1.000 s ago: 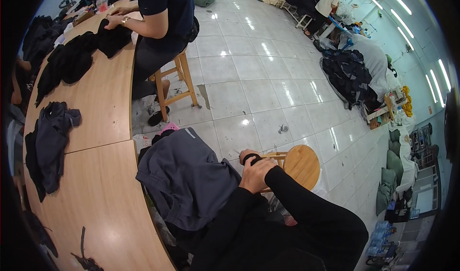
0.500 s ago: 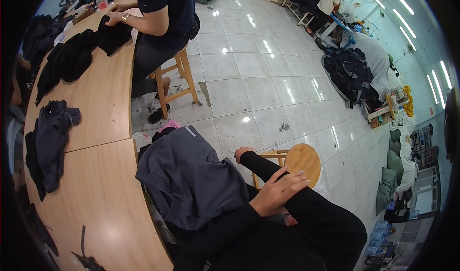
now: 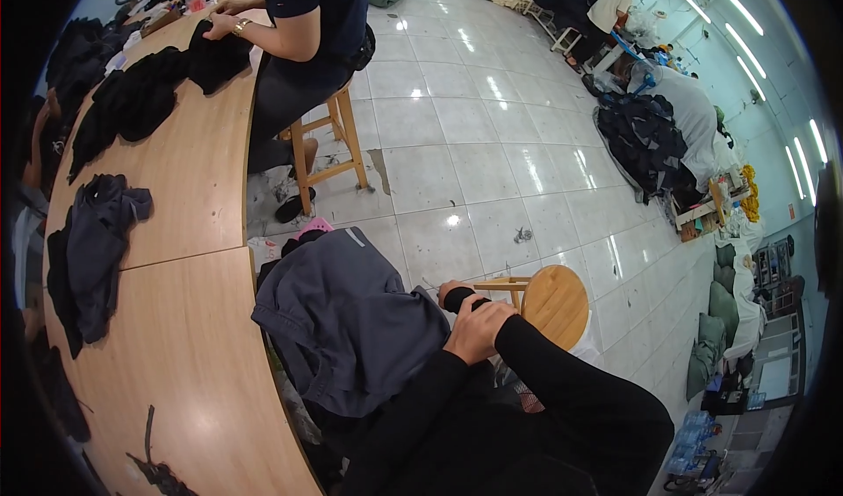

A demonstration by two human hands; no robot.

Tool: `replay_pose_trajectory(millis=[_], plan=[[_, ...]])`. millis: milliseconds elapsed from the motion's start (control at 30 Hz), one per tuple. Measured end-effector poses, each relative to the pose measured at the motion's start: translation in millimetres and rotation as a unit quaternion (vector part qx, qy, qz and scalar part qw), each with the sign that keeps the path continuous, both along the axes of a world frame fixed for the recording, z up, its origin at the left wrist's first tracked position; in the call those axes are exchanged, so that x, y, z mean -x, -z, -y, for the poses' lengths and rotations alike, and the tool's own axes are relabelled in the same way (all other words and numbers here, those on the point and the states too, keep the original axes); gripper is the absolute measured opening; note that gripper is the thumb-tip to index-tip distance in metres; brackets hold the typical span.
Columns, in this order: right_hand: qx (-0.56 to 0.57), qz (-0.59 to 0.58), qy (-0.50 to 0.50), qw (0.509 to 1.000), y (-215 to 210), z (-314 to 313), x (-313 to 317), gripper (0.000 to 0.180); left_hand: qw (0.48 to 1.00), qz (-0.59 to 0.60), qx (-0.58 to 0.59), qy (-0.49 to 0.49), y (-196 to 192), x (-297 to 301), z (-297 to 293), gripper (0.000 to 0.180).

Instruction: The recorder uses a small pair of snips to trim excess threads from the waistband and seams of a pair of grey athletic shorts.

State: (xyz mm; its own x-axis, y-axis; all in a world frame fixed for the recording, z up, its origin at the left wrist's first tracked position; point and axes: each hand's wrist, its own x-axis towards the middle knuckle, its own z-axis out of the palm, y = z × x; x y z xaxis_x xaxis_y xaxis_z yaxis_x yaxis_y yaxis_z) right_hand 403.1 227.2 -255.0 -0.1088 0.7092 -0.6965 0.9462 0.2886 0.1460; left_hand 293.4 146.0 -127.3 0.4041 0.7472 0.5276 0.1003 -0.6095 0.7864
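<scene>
Counting one grey garment [image 3: 347,320] beside one round stool [image 3: 555,305], I curl my left hand [image 3: 479,331] on my right sleeve [image 3: 461,299]; right hand [image 3: 450,289] unclear; tiled floor [image 3: 457,154].

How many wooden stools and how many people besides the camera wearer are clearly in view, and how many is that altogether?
Wooden stools: 2, a round one by the wearer's hands and one under the seated person.
Other people: 2, one at the table, one far off.
Total: 4
</scene>
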Motion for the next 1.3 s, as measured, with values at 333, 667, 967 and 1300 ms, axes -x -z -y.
replay_pose_trajectory(millis=[333,667,967,1300], plan=[[-0.062,0.032,-0.042,0.997,-14.0,56.9,-40.6,0.041,0.986,-0.136,0.063,-0.067,30.7,-9.6,-5.4,0.054],[0.051,-0.058,0.191,0.979,59.9,-12.6,-2.1,0.05,0.966,-0.206,0.148,0.049,-40.7,8.9,-1.2,0.132],[0.051,-0.027,0.11,0.992,66.1,-43.2,2.9,0.05,0.988,0.122,-0.063,0.072,-74.9,-2.3,18.5,0.08],[-0.09,-0.075,0.198,0.973,127.2,-61.7,-53.3,0.053,0.994,0.105,0.011,0.004,-68.6,-8.6,8.9,0.068]])
